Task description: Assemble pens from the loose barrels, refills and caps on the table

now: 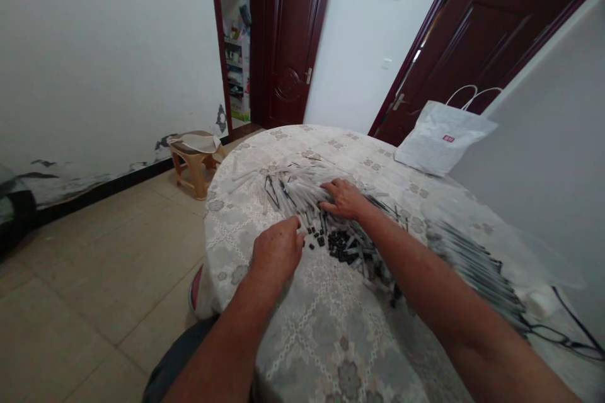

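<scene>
My right hand (347, 199) reaches over a loose pile of thin clear plastic tubes (302, 186), its fingers spread and touching the pile. My left hand (278, 249) is closed near the pile's front edge, thumb and fingers pressed together. What it pinches, if anything, is too small to make out. Between and below the hands lie many small black caps (339, 244), with more tubes and dark thin sticks mixed in. Part of this heap is hidden behind my right forearm. A few black pieces (312, 245) lie apart, close to my left fingertips.
The round table has a patterned cloth (326, 321). On its right lies a row of dark thin sticks (477, 261), with eyeglasses (562, 337) close by. A white paper bag (439, 138) stands at the back right. A stool (196, 157) is on the floor to the left.
</scene>
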Demonstrator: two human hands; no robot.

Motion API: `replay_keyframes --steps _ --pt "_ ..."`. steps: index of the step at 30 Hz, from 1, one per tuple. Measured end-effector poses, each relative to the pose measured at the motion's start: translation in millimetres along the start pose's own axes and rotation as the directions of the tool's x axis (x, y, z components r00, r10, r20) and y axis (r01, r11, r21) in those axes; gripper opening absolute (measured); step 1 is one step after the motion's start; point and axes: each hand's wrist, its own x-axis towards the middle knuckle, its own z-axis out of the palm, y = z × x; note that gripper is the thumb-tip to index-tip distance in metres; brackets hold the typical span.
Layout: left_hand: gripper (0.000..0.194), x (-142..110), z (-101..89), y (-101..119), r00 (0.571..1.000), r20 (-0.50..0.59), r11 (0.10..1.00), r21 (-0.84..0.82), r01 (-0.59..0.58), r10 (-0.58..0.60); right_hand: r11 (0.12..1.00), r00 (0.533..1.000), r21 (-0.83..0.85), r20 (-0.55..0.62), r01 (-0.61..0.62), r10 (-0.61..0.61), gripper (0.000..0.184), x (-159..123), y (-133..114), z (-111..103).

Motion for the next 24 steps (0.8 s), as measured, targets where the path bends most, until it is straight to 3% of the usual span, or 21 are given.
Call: replay_keyframes --steps 11,17,24 --pt "0.026 2 0.9 2 1.0 -0.018 0.998 0.068 0.011 -0.01 0.984 0.991 -0.121 -0.011 -0.133 0.132 0.042 -42 -29 -11" --pt "0.032 1 7.0 7 1.0 -0.009 0.995 0.1 -0.024 0.025 0.98 0.985 -0.095 -0.022 -0.173 0.172 0.037 -65 -57 -19" --pt "0.032 -3 14.1 11 0.995 0.009 0.985 0.142 -0.096 0.096 0.963 0.952 -0.015 -0.152 -0.27 0.265 0.031 -99 -89 -8"
